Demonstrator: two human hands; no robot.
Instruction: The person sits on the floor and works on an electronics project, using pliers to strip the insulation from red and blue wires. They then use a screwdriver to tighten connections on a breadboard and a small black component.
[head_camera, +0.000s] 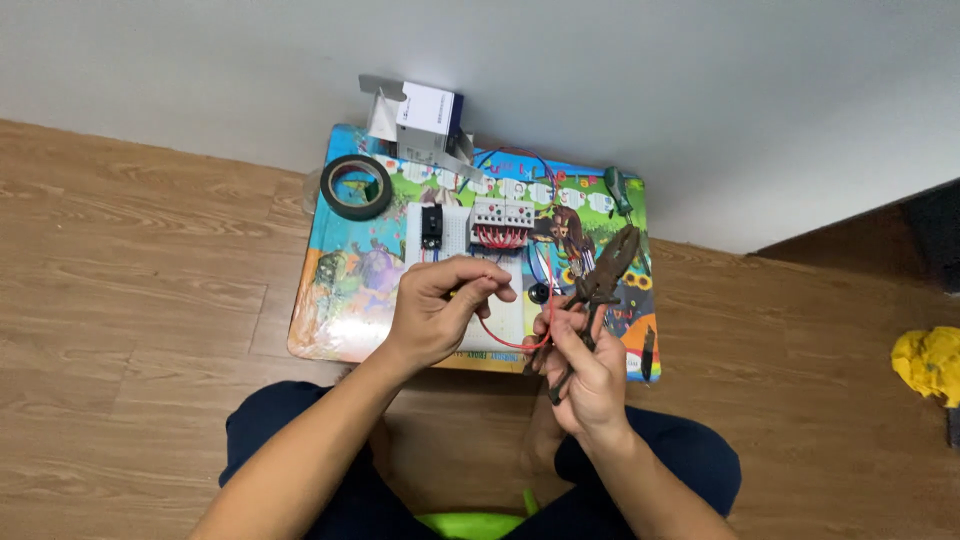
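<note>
At the table's near edge, both hands pinch a red wire.

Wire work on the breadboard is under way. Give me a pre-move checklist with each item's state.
1. Red wire held at both ends: ok, it loops between the left hand and the right hand.
2. Pliers gripped: ok, in the right hand, nose pointing away.
3. Pliers jaws on the wire: cannot tell.
4. Breadboard flat on the small colourful table: ok.
5. Tape roll out of the way: ok, at the far left corner.
6. Wire end stripped: cannot tell, too small.
</note>
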